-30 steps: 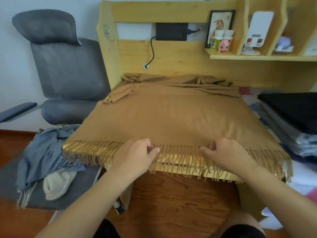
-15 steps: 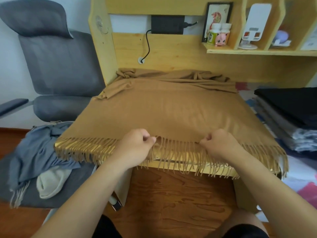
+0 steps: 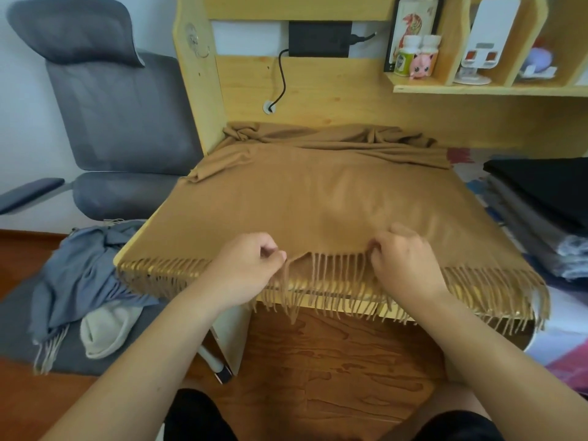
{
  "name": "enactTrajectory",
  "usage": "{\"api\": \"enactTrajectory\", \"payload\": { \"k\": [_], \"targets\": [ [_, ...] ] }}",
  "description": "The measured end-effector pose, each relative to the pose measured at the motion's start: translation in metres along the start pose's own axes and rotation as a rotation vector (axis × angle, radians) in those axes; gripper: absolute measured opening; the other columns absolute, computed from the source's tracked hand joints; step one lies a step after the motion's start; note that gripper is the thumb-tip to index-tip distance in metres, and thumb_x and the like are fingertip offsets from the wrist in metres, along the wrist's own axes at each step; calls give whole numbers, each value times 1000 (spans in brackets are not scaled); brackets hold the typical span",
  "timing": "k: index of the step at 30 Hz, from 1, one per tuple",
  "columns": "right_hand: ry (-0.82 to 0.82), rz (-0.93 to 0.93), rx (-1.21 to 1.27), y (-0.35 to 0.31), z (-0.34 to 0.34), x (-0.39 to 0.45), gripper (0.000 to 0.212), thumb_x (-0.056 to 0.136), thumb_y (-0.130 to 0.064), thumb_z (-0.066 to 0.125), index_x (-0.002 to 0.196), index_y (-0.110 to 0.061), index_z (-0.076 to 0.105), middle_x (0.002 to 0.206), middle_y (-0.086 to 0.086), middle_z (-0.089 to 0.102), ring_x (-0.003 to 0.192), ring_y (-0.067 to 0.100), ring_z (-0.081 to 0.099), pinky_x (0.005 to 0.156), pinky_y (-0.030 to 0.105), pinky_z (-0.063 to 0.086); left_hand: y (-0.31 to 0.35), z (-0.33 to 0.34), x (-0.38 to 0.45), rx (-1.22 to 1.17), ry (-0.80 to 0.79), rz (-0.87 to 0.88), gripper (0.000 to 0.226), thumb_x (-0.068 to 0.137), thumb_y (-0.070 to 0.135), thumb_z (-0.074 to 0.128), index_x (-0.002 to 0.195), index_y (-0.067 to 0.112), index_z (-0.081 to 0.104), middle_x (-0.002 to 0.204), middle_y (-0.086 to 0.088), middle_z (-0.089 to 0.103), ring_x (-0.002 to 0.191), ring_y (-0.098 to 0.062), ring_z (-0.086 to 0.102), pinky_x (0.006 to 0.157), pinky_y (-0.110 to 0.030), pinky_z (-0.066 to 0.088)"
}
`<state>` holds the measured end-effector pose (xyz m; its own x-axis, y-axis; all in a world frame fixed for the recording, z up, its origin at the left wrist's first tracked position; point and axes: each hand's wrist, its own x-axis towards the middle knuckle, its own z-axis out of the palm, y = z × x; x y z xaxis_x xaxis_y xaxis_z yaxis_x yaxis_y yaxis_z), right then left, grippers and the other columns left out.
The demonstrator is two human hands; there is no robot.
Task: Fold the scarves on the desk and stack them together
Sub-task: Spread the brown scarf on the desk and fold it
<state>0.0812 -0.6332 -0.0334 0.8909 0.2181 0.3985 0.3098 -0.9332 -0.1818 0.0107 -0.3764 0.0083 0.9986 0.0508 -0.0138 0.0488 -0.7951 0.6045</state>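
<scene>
Now, hands: your left hand and right hand pinch the scarf hem.
Done: stack, right edge.
Left: this fold.

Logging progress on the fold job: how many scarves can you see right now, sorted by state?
Spread on the desk, held by left hand and right hand: 1, the tan scarf
Loose on the chair seat: 1, the blue-grey scarf
Folded stack at right: blurred, uncounted
Total: 2
</scene>
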Motion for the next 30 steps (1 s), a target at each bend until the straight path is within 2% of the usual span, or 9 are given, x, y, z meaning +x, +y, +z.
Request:
{"api": "enactTrajectory", "payload": {
  "k": [3, 7, 12, 16, 19, 21, 24, 26, 30],
  "targets": [
    [65, -72, 28, 4, -1, -3, 7, 88, -7, 69, 88, -8, 76, 78, -2, 50, 75, 26, 54, 71, 44, 54, -16, 7, 8, 302, 108, 56, 35, 97, 50, 59, 125, 30, 55, 121, 8, 53, 116, -18, 47, 98, -42, 44],
    [116, -103, 80, 3, -4, 2, 10, 95, -18, 63, 90, -10, 68, 85, 0, 55, 84, 22, 51, 75, 43, 51, -10, 27, 18, 455, 52, 240, 70, 94, 65, 51, 153, 32, 35, 151, 4, 41, 141, -20, 33, 118, -47, 31],
    [129, -112, 210, -1, -9, 4, 15, 102, -18, 51, 88, -15, 50, 83, 0, 53, 79, 21, 48, 71, 42, 46, 7, 54, 37, 509, 154, 312, 60, 98, 56, 51, 148, 25, 43, 142, 1, 48, 132, -22, 43, 111, -42, 37],
    [22, -82, 255, 7, -6, 5, 6, 104, -17, 50, 105, -15, 55, 94, 0, 60, 87, 20, 56, 75, 41, 51, 6, 60, 32, 446, 324, 385, 23, 97, 29, 60, 116, 18, 60, 109, 1, 55, 97, -18, 54, 82, -34, 51],
    [-63, -76, 286, 11, -1, 8, 17, 103, -17, 53, 117, -16, 62, 107, -1, 67, 98, 17, 62, 85, 34, 53, 22, 68, 8, 305, 138, 631, 17, 99, 15, 53, 107, 14, 68, 97, 5, 62, 76, -8, 56, 66, -25, 53],
    [-79, -71, 339, 11, 0, 11, 18, 102, -14, 55, 114, -15, 69, 107, -3, 69, 100, 13, 62, 88, 25, 51, 35, 82, -3, 323, 56, 691, 25, 99, 20, 50, 113, 14, 70, 103, 3, 66, 86, -12, 62, 71, -28, 55],
    [-114, -8, 386, 10, -5, 12, 17, 102, -15, 56, 103, -18, 73, 96, -9, 66, 92, 9, 59, 77, 10, 40, 46, 98, -9, 424, 124, 481, 42, 102, 38, 48, 127, 9, 62, 118, -5, 63, 106, -23, 61, 87, -37, 56],
    [-158, 33, 436, 12, -9, 12, 17, 103, -18, 54, 97, -22, 70, 93, -10, 65, 90, 11, 59, 73, 15, 40, 43, 100, -8, 499, 88, 348, 57, 102, 49, 46, 137, 5, 55, 133, -12, 58, 120, -29, 55, 100, -41, 51],
    [-82, 99, 654, 7, -27, 11, 19, 105, -21, 50, 94, -22, 66, 86, -7, 65, 81, 8, 60, 71, 24, 47, 36, 103, -8, 643, -21, 336, 83, 100, 64, 41, 159, 8, 26, 162, -19, 29, 147, -37, 30, 120, -48, 31]
  ]
}}
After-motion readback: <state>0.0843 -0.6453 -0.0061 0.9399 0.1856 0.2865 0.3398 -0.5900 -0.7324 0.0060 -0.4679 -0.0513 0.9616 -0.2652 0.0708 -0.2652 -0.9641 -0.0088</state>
